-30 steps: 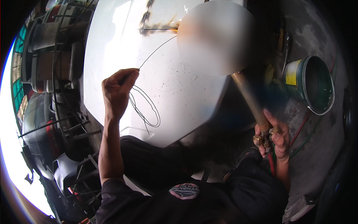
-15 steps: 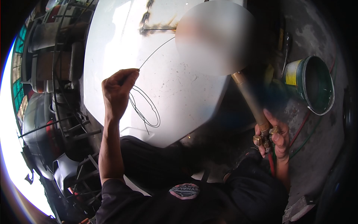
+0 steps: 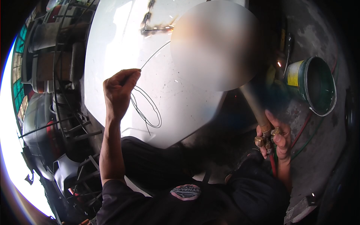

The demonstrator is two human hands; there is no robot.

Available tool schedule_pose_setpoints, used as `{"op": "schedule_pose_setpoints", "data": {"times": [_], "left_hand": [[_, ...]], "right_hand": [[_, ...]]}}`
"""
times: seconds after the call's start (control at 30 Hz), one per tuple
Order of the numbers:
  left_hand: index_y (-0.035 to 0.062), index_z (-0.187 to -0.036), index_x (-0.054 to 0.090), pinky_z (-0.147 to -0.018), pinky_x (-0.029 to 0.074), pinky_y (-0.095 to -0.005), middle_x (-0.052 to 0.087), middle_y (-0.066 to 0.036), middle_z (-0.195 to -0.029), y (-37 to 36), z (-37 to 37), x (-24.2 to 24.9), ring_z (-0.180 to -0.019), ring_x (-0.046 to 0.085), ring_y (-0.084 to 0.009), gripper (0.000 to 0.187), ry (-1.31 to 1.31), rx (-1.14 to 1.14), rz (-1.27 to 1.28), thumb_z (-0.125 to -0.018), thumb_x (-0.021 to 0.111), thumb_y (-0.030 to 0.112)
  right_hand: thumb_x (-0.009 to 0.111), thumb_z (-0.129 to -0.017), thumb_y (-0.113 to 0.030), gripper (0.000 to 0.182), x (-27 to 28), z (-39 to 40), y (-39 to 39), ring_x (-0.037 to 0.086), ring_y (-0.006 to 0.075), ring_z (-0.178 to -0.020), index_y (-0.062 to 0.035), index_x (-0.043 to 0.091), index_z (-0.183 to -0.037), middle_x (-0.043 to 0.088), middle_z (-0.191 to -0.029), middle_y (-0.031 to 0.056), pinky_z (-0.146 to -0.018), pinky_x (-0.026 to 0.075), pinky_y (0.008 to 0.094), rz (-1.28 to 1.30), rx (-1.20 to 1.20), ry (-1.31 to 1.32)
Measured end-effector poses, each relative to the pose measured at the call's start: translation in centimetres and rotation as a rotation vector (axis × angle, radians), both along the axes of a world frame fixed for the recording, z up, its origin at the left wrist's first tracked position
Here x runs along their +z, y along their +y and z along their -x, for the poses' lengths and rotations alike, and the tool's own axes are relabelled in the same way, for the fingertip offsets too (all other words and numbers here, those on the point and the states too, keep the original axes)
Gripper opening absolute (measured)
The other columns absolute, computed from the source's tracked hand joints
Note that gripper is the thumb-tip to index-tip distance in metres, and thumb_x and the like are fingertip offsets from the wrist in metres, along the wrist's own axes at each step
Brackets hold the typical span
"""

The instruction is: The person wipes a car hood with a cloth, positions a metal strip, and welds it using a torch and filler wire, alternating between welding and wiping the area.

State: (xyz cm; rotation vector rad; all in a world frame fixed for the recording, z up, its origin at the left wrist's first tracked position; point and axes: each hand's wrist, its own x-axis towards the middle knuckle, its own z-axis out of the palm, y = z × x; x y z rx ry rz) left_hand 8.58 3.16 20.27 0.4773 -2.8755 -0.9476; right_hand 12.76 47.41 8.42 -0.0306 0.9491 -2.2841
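My left hand (image 3: 119, 90) pinches a thin welding wire (image 3: 154, 55) above a white metal panel (image 3: 180, 112). The wire runs up to the right toward a scorched seam (image 3: 159, 29), and its loose end hangs below my fingers in a long loop. In my right hand (image 3: 279, 138) is a brass gas torch (image 3: 258, 112), gripped by the handle near its valve knobs. The torch points up and left. A round blurred patch hides its tip and the wire's far end. Bright sparks fly near the seam and to the right.
A green bucket (image 3: 318, 86) with a yellow label stands on the floor to the right. Red and green hoses (image 3: 300, 131) trail behind the torch. At left, a metal rack (image 3: 56, 71) holds car parts. My dark-clothed legs lie below the panel's near edge.
Sparks have appeared over the seam, beside the bucket and low at the right. Both hands stay almost in place, still holding the wire and torch.
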Motion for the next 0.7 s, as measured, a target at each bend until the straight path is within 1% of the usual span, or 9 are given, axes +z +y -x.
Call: {"op": "schedule_pose_setpoints", "data": {"times": [0.17,0.23,0.4,0.47,0.53,0.57,0.63,0.67,0.7], "left_hand": [[-0.0009,-0.106,0.077,-0.054,0.035,-0.0191,0.069,0.001,-0.075,-0.2,0.0,0.2,-0.061,0.049,-0.001,0.015,-0.057,0.003,0.004,-0.094,0.072,0.007],[-0.0007,-0.106,0.077,-0.052,0.032,-0.0198,0.066,0.003,-0.071,-0.1,0.0,-0.2,-0.058,0.047,-0.0006,0.015,0.019,-0.009,-0.003,-0.094,0.072,0.007],[-0.0015,-0.105,0.077,-0.051,0.029,-0.0203,0.062,0.004,-0.067,0.1,-0.2,0.2,-0.057,0.044,-0.0004,0.015,0.008,0.026,0.007,-0.093,0.072,0.006],[-0.0023,-0.105,0.077,-0.05,0.029,-0.0203,0.06,0.004,-0.065,0.1,-0.4,0.6,-0.056,0.044,-0.0005,0.015,0.027,0.038,0.028,-0.093,0.072,0.006],[-0.002,-0.103,0.077,-0.054,0.04,-0.0195,0.073,-0.005,-0.076,0.0,-1.1,1.7,-0.06,0.054,-0.0035,0.017,-0.07,0.076,-0.096,-0.091,0.073,0.008],[-0.0022,-0.104,0.077,-0.052,0.039,-0.0195,0.073,-0.006,-0.077,1.2,-1.6,1.9,-0.058,0.053,-0.0034,0.018,-0.076,0.052,-0.241,-0.09,0.073,0.009],[-0.0008,-0.105,0.075,-0.054,0.041,-0.0201,0.07,-0.003,-0.075,4.6,-3.0,2.2,-0.06,0.053,-0.0036,0.014,-0.246,-0.053,-0.378,-0.092,0.07,0.003],[0.0001,-0.103,0.072,-0.056,0.043,-0.0218,0.068,-0.001,-0.074,7.3,-3.9,1.9,-0.063,0.053,-0.0042,0.011,-0.364,-0.087,-0.382,-0.093,0.069,0.001],[0.0006,-0.104,0.07,-0.059,0.046,-0.0267,0.066,-0.007,-0.071,9.8,-5.2,0.4,-0.063,0.054,-0.0078,0.011,-0.356,-0.241,-0.329,-0.093,0.069,0.002]], "right_hand": [[0.064,-0.096,-0.026,0.064,0.0,0.0,0.0,0.064,0.0187,-0.052,-0.0073,0.043,-0.154,0.064,-0.097,0.0187,-0.045,0.055,0.0276,0.004,0.001,0.003],[0.064,-0.096,-0.026,0.065,-0.1,0.0,0.0,0.064,0.0187,-0.052,-0.0073,0.043,-0.154,0.064,-0.097,0.0188,-0.044,0.055,0.0276,0.002,0.001,0.008],[0.063,-0.096,-0.025,0.064,-0.1,-0.1,0.1,0.064,0.0193,-0.053,-0.0068,0.042,-0.154,0.064,-0.098,0.0195,-0.044,0.055,0.0275,0.012,0.001,0.018],[0.066,-0.095,-0.023,0.067,0.2,-0.3,0.3,0.068,0.0227,-0.058,-0.0062,0.041,-0.155,0.064,-0.098,0.0221,-0.046,0.056,0.0276,0.112,-0.03,-0.035],[0.069,-0.093,-0.021,0.069,0.7,-0.9,0.8,0.069,0.0246,-0.061,-0.0056,0.041,-0.155,0.064,-0.1,0.0246,-0.048,0.058,0.0276,0.209,-0.044,-0.021],[0.072,-0.092,-0.019,0.072,0.7,-1.0,1.2,0.07,0.0264,-0.064,-0.0051,0.041,-0.155,0.064,-0.101,0.0271,-0.049,0.059,0.0277,0.305,-0.057,-0.007],[0.075,-0.089,-0.017,0.074,0.6,-1.2,2.2,0.071,0.0274,-0.066,-0.0044,0.041,-0.154,0.064,-0.103,0.0295,-0.051,0.06,0.0277,0.355,-0.013,0.06],[0.078,-0.087,-0.016,0.077,0.7,-1.4,2.6,0.072,0.0284,-0.068,-0.0037,0.041,-0.154,0.064,-0.105,0.0318,-0.053,0.061,0.0277,0.4,0.03,0.125],[0.077,-0.086,-0.014,0.076,1.1,-1.4,2.9,0.072,0.0279,-0.071,-0.0021,0.043,-0.153,0.065,-0.105,0.0323,-0.052,0.06,0.0269,0.385,0.061,0.168]]}}
